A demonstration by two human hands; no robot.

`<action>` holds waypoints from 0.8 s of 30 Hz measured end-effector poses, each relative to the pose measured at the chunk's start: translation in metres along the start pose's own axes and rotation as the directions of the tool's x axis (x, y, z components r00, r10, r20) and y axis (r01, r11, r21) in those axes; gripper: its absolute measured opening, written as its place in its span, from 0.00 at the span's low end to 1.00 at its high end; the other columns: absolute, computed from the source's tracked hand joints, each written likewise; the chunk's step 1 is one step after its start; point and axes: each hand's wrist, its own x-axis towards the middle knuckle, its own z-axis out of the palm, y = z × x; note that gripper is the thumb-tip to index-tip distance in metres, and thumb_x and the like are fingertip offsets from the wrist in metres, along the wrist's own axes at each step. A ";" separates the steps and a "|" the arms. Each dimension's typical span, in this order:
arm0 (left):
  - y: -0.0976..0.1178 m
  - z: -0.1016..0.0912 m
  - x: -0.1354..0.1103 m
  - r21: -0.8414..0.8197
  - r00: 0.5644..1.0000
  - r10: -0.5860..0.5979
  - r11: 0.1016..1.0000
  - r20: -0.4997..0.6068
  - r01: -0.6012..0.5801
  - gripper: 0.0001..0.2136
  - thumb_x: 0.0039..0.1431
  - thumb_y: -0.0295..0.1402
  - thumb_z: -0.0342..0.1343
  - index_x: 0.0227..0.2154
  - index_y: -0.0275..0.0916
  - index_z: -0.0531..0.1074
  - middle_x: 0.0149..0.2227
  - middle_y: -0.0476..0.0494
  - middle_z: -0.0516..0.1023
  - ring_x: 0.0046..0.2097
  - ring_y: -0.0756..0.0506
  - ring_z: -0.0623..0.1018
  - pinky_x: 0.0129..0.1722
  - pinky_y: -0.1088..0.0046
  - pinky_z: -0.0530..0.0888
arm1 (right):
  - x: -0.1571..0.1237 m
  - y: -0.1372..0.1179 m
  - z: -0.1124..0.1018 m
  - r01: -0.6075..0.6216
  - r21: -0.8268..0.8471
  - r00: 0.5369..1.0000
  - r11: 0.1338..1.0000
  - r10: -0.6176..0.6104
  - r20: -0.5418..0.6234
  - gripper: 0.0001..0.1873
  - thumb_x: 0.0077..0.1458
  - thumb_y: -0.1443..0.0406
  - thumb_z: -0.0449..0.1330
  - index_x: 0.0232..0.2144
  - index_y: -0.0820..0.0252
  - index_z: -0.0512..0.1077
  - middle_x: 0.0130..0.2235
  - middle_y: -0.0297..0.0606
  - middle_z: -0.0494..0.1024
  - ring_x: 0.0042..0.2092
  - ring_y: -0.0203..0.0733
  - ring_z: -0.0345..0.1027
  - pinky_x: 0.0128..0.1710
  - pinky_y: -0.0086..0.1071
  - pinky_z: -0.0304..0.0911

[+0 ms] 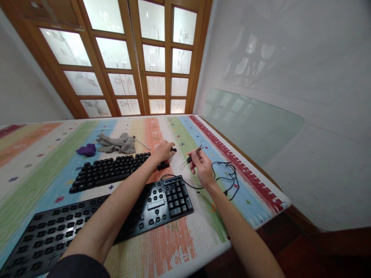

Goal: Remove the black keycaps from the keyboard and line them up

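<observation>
My left hand (pixel 164 150) reaches across the table, fingers bent and closed at a small black keycap (pixel 174 149); how firmly they grip it is hard to see. A few more keycaps (pixel 163 165) lie just below that hand. Held in my right hand (pixel 202 166) is a wire keycap puller (pixel 189 159), its thin loops pointing down to the left. Under my left forearm lies a black keyboard (pixel 156 204), bare across much of its main area, with its number pad keys in place. Behind it, removed keycaps (pixel 108 170) stand together in rows.
A grey cloth (pixel 117 143), a purple cloth (pixel 86 150) and a thin stick-like tool (pixel 142 143) lie toward the back. The black cable (pixel 232 179) coils to the right. A striped tablecloth (pixel 156 255) covers the table, which sits against a wall (pixel 290 77) on the right.
</observation>
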 end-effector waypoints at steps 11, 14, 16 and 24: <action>-0.006 -0.003 -0.005 0.033 1.000 -0.023 0.999 -0.002 0.023 0.15 0.59 0.34 0.58 0.49 0.38 0.73 0.41 0.39 0.79 0.50 0.39 0.74 0.49 0.65 0.70 | -0.001 0.001 -0.001 -0.066 -0.074 0.975 0.995 0.080 0.206 0.22 0.56 0.46 0.59 0.34 0.61 0.68 0.18 0.27 0.66 0.16 0.30 0.57 0.15 0.25 0.53; -0.007 -0.003 -0.006 0.040 1.000 -0.019 0.999 -0.010 0.019 0.16 0.58 0.34 0.58 0.49 0.38 0.73 0.41 0.40 0.79 0.50 0.40 0.74 0.49 0.66 0.70 | 0.000 0.003 -0.003 -0.107 -0.080 0.945 0.991 0.127 0.302 0.23 0.55 0.46 0.59 0.34 0.61 0.68 0.18 0.27 0.67 0.17 0.31 0.59 0.15 0.25 0.55; -0.007 -0.004 -0.007 0.046 1.000 -0.012 0.999 -0.016 0.012 0.16 0.58 0.34 0.58 0.48 0.38 0.73 0.40 0.40 0.79 0.50 0.40 0.74 0.50 0.65 0.70 | 0.000 0.004 -0.004 -0.118 -0.079 0.930 0.990 0.139 0.340 0.23 0.55 0.46 0.59 0.34 0.61 0.68 0.17 0.27 0.67 0.17 0.31 0.59 0.15 0.25 0.55; 0.001 -0.021 -0.020 0.033 0.996 0.059 0.998 -0.061 -0.057 0.14 0.59 0.31 0.56 0.48 0.36 0.75 0.46 0.36 0.79 0.52 0.38 0.72 0.54 0.59 0.69 | 0.000 0.006 -0.010 -0.155 -0.101 0.849 0.983 0.185 0.495 0.20 0.56 0.49 0.61 0.33 0.61 0.68 0.18 0.26 0.68 0.18 0.30 0.60 0.17 0.24 0.55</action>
